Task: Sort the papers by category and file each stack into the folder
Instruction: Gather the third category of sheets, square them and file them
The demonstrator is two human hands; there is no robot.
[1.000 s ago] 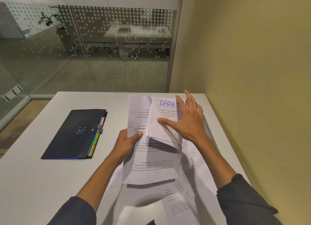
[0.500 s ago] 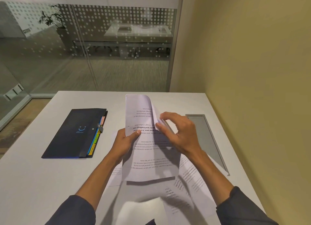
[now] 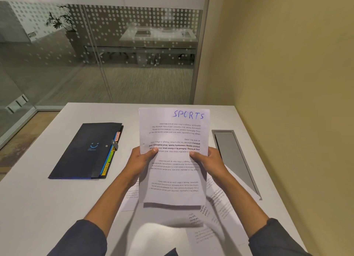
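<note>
Both hands hold one stack of papers (image 3: 173, 156) up off the desk (image 3: 38, 207), its long axis running twelve to six. The left hand (image 3: 140, 162) pinches the left edge with the thumb on top; the right hand (image 3: 207, 162) pinches the right edge likewise. "SPORTS" is handwritten on the top sheet. The folder (image 3: 84, 152) lies shut at about ten o'clock from the stack, nearer the left hand, its coloured tabs (image 3: 110, 158) facing the papers. More loose sheets (image 3: 216, 213) lie on the desk beneath.
</note>
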